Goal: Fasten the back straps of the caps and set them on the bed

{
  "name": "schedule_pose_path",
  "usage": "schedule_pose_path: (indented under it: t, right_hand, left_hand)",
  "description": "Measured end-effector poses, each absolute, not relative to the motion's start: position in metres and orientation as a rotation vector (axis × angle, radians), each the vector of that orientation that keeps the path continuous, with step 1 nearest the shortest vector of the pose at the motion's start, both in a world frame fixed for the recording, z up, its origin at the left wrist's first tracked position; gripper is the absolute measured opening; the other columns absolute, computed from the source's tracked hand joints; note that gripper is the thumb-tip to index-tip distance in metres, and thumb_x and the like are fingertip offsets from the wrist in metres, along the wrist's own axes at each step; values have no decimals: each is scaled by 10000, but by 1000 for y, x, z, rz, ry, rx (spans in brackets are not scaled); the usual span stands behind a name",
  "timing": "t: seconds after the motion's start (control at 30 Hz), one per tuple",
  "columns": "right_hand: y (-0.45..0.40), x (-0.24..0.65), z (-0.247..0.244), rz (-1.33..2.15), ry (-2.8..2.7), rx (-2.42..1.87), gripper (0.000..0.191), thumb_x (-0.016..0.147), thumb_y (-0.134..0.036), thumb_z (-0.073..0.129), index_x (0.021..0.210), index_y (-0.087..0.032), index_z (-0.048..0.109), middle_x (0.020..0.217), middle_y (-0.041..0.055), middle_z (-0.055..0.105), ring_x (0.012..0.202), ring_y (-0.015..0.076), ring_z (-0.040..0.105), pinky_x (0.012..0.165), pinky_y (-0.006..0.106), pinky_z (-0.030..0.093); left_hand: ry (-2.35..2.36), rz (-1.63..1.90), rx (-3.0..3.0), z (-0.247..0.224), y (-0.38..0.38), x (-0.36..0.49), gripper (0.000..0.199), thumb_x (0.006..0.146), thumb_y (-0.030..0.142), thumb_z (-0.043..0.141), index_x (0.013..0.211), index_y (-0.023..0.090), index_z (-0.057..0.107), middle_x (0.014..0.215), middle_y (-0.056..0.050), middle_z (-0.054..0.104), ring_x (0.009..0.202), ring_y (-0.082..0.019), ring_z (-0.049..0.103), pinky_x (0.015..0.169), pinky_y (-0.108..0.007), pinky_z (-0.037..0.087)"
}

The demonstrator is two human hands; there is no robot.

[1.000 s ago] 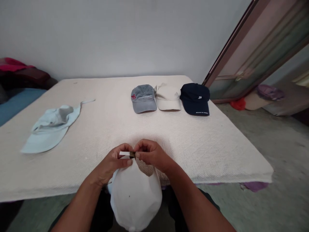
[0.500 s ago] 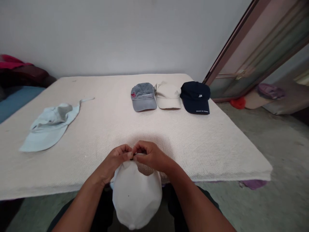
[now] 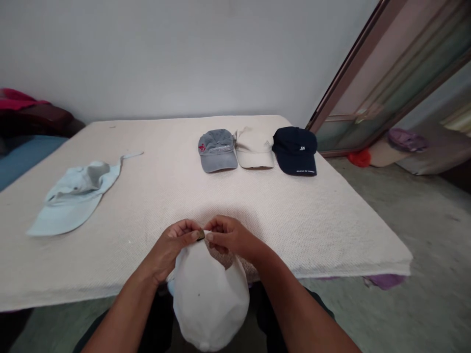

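A white cap [image 3: 211,299] hangs at the table's front edge with its back strap toward the table and its crown toward me. My left hand [image 3: 178,241] is closed, pinching the strap beside a small dark metal buckle [image 3: 200,235]. Just to the right, my right hand [image 3: 228,236] pinches the strap's other side, its thumb and fingertip almost touching the buckle. Between the strap and the crown the cap's rear opening shows the cloth behind. The cap's brim is mostly hidden below the crown.
At the back stand a grey cap [image 3: 218,151], a beige cap [image 3: 253,148] and a navy cap [image 3: 295,151] in a row. A pale blue cap [image 3: 75,196] with a loose strap lies left on the cloth-covered table [image 3: 165,186]. A glass-paned door [image 3: 362,93] is at right.
The buckle shows more clearly now between my fingertips, and my right fingers have shifted slightly along the strap. The view has tilted a little; the other caps stay in place.
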State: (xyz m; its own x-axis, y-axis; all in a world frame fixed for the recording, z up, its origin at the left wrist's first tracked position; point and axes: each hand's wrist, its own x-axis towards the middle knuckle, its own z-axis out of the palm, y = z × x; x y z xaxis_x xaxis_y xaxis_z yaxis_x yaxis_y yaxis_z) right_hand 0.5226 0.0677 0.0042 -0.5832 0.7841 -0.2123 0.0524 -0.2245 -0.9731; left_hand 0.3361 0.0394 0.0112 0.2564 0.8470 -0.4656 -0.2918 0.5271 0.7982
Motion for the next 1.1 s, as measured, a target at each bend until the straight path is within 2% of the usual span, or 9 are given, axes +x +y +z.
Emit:
schedule_pose_path:
  t: [0.1,0.23,0.53,0.7,0.8,1.1]
  right_hand:
    - [68,528,6,2004,-1395,-944,146,791,-278,572,739,-144,544,574,-24,515,466,63,423,443,203,306]
    - [67,528,9,2098,-1244,-941,168,743,-264,625,690,-155,509,483,-72,408,402,38,311,385,187,197]
    - [69,522,11,2082,-1150,-1005,185,719,-273,620,655,-159,490,502,-70,386,407,32,297,377,183,184]
    - [69,525,10,2093,-1076,-961,200,707,-269,629,644,-162,473,496,-81,352,404,29,264,384,187,155]
    - [69,527,11,2127,-1024,-944,218,698,-270,642,639,-162,462,502,-80,360,411,28,267,390,185,155]
    - [70,525,10,2159,-1012,-933,236,713,-288,647,645,-159,462,507,-74,389,403,22,259,381,184,135]
  left_hand:
    - [1004,871,651,13,40,336,151,723,215,713,811,167,600,679,3,628,546,-102,580,525,-217,453]
    - [996,834,655,13,39,337,141,714,190,719,785,162,600,666,15,611,539,-89,569,508,-198,439]
    - [905,832,649,13,38,333,120,758,184,669,860,159,610,739,-15,625,603,-109,586,561,-218,452]
    - [828,785,652,14,37,326,249,762,134,619,1012,140,610,929,-82,642,785,-176,615,689,-273,475]
    - [809,764,660,13,35,324,360,715,86,636,1068,145,597,981,-99,650,815,-195,622,700,-282,477]
    - [874,826,594,12,34,331,267,724,117,682,984,158,638,845,-71,701,707,-160,642,668,-260,489]
